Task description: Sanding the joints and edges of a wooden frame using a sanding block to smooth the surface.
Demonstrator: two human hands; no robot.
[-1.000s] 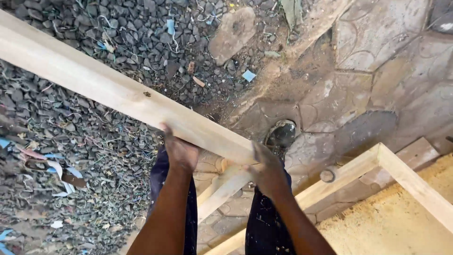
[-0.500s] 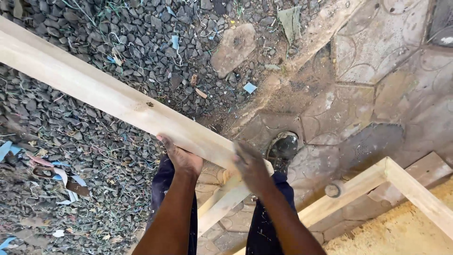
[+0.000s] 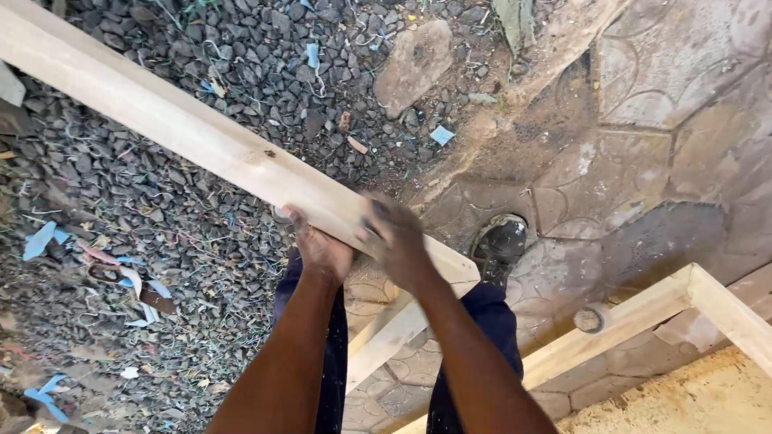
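A long pale wooden plank (image 3: 185,133) runs from the upper left down to the centre, held above the ground. My left hand (image 3: 320,247) grips its near edge from below, close to its near end. My right hand (image 3: 396,241) lies on top of the plank just right of the left hand, fingers curled over it. A small dark knot (image 3: 269,153) shows on the plank's face. My legs in dark trousers (image 3: 482,317) stand beneath.
Grey gravel (image 3: 161,241) with blue and white scraps covers the left. Patterned paving (image 3: 627,161) lies to the right. A pale wooden frame (image 3: 691,289) crosses the lower right over sawdust (image 3: 691,394). Another wooden strip (image 3: 386,337) lies between my legs. A dark shoe (image 3: 500,241) shows.
My right hand slid leftward along the plank's top toward my left hand. The plank and both hands sit a little higher and further right in view.
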